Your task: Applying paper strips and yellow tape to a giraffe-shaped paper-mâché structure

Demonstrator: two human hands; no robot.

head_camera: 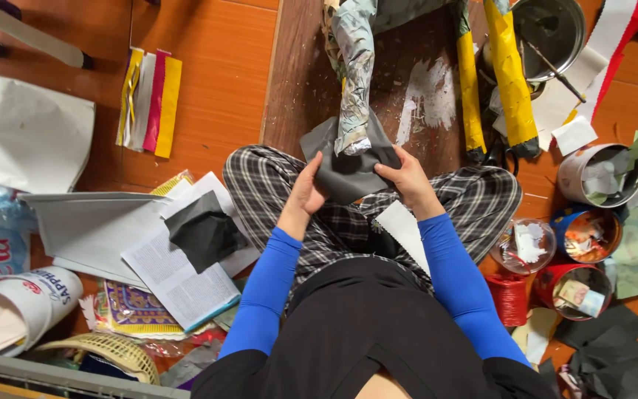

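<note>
Head view puts my two hands close under me, both gripping one sheet of grey paper point(348, 171). My left hand point(306, 193) has its fingers point(314, 168) curled closed on the sheet's left edge, and my right hand point(407, 177) pinches the right edge, thumb on top. I hold the grey paper wrapped about the lower end of a paper-covered limb point(354, 74), mottled grey and white, which runs up and away from me across a dark wooden board point(422, 96) smeared with white paste. Two more limbs wrapped in yellow paper point(511, 74) lie on the board to the right, just beside a metal bowl point(551, 29) with a thin stick in it. My knees in checked trousers point(260, 185) frame the work, and a white scrap point(402, 229) rests on my lap. Farther right on the orange floor point(215, 89) stand tins of torn paper point(588, 233) and a red spool point(509, 299). To the left lie a dark grey paper piece point(202, 233) on printed pages, coloured paper strips point(149, 102) and large white sheets point(16, 133).
</note>
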